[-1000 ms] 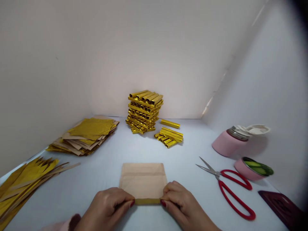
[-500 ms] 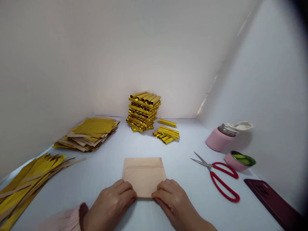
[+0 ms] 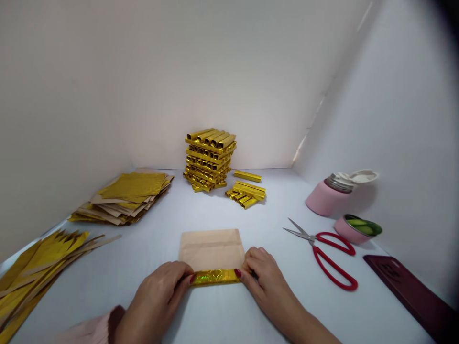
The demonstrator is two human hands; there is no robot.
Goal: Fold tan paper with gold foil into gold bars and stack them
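Note:
A sheet of gold foil paper (image 3: 212, 249) lies on the table in front of me, its plain tan side up. Along its near edge a shiny gold strip is folded over toward the tan face. My left hand (image 3: 158, 291) pinches the left end of that fold between thumb and fingers. At the other end, my right hand (image 3: 267, 282) grips the fold the same way, thumb on the gold side. The undersides of the fingers are partly hidden.
Stacked gold paper tubes (image 3: 210, 160) stand at the back, with a smaller pile (image 3: 247, 193) beside them. Paper sheets (image 3: 125, 196) and cut strips (image 3: 43, 267) lie left. On the right are red-handled scissors (image 3: 315, 239), a pink bottle (image 3: 326, 196), a pink cup (image 3: 353, 231) and a dark red phone (image 3: 401, 286).
The near edge of the paper has been turned up, so a gold band now shows where the tan side was. Both hands have shifted slightly, and the view has moved a little.

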